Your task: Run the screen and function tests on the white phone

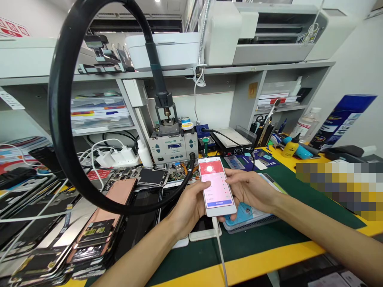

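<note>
A white smartphone (215, 185) is held upright and tilted toward me, its lit screen red at the top with a list and a blue bar below. My left hand (191, 203) is closed round its left side, the thumb lying over the screen's left edge. At the right side my right hand (251, 189) grips the phone, with a fingertip at the screen's edge and other fingers behind it. A white cable (220, 249) runs from the phone's bottom end down past the table edge. Beneath the hands lie another white phone (205, 235) and a blue-and-clear case (248, 215).
Stacked phone parts (98, 235) cover the left of the bench. A thick black hose (56, 107) loops in front of the hot-air station (175, 147). Bottles and a yellow dropper bottle (291, 146) stand at right on the green mat (317, 211). A shelf (176, 73) spans the back.
</note>
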The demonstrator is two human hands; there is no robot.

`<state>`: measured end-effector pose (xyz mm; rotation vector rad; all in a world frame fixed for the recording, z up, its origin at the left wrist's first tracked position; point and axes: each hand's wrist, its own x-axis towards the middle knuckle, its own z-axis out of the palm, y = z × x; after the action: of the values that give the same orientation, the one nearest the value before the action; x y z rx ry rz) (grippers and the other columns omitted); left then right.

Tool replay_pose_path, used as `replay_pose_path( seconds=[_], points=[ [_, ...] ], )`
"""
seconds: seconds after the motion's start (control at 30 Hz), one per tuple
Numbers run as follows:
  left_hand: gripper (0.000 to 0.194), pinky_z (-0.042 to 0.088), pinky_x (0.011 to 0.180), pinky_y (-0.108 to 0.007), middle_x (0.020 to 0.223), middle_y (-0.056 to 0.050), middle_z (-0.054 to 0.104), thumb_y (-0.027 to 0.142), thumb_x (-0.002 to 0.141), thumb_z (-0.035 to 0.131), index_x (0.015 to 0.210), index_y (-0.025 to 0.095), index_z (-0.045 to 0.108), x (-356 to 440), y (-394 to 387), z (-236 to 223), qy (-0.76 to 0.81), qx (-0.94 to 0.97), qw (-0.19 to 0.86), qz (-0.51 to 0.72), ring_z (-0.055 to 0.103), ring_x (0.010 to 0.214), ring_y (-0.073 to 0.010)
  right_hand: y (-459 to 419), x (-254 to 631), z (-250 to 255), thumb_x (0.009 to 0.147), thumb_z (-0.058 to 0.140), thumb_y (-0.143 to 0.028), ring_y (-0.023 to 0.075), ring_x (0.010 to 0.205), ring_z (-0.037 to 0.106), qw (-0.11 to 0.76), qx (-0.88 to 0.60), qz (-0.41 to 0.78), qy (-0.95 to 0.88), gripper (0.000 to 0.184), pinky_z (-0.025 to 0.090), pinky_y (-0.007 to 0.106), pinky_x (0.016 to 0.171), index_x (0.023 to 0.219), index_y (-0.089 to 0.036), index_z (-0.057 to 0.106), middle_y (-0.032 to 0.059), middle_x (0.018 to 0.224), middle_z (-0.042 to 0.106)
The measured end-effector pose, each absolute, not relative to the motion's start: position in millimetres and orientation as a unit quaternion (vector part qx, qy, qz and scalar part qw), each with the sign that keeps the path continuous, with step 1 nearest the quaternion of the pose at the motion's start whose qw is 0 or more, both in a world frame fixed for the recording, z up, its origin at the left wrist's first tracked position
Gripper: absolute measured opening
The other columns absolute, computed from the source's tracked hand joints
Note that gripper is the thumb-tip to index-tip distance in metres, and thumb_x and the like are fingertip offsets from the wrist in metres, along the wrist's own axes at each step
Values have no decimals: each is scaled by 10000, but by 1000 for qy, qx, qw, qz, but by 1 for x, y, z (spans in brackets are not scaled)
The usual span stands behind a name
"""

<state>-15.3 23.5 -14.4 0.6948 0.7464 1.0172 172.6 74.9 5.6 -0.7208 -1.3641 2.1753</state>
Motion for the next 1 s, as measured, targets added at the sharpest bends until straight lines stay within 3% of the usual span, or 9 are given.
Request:
replay_pose_path(
  seconds=[0.13, 0.27, 0.37, 0.6, 0.8, 1.0],
  points=[
    [502, 612, 576, -398, 1064, -147, 740, 94, 773, 608, 1271, 140, 582, -16, 23, -18, 345, 355, 738, 459, 728, 791, -288, 75, 173, 4, 927, 467, -201, 244, 686, 756, 238, -259, 794, -496, 596, 638, 343, 477, 1513, -192, 360, 140, 1023, 766],
    [529, 617, 588, -393, 1024, -129, 744, 53, 739, 604, 1258, 147, 572, -17, 23, -18, 343, 365, 739, 452, 729, 769, -273, 75, 174, 4, 921, 466, -187, 246, 694, 755, 241, -254, 795, -496, 597, 636, 347, 473, 1509, -183, 364, 147, 1036, 760],
    [540, 616, 576, -393, 1073, -143, 734, 70, 768, 587, 1302, 144, 562, -16, 22, -16, 341, 358, 740, 455, 722, 775, -267, 75, 174, 3, 918, 472, -187, 252, 700, 755, 241, -255, 793, -498, 599, 635, 348, 473, 1508, -191, 366, 146, 1023, 762],
    [465, 595, 542, -359, 1126, -205, 713, 326, 929, 529, 1331, 97, 573, -14, 21, -14, 347, 323, 748, 464, 713, 834, -291, 75, 174, 4, 928, 467, -193, 258, 685, 753, 239, -252, 793, -500, 597, 628, 346, 469, 1515, -187, 359, 142, 978, 767],
    [570, 613, 564, -394, 1115, -158, 728, 118, 793, 601, 1360, 132, 555, -14, 21, -15, 353, 342, 736, 465, 715, 786, -274, 75, 173, 3, 931, 490, -212, 262, 698, 753, 240, -254, 792, -501, 595, 622, 339, 462, 1512, -195, 364, 139, 979, 761],
    [448, 597, 613, -335, 1132, -172, 723, 219, 884, 576, 1322, 124, 590, -13, 22, -14, 365, 324, 731, 476, 714, 885, -276, 74, 175, 3, 935, 492, -219, 268, 694, 755, 239, -256, 790, -503, 587, 619, 340, 459, 1508, -187, 367, 139, 984, 757]
  ],
)
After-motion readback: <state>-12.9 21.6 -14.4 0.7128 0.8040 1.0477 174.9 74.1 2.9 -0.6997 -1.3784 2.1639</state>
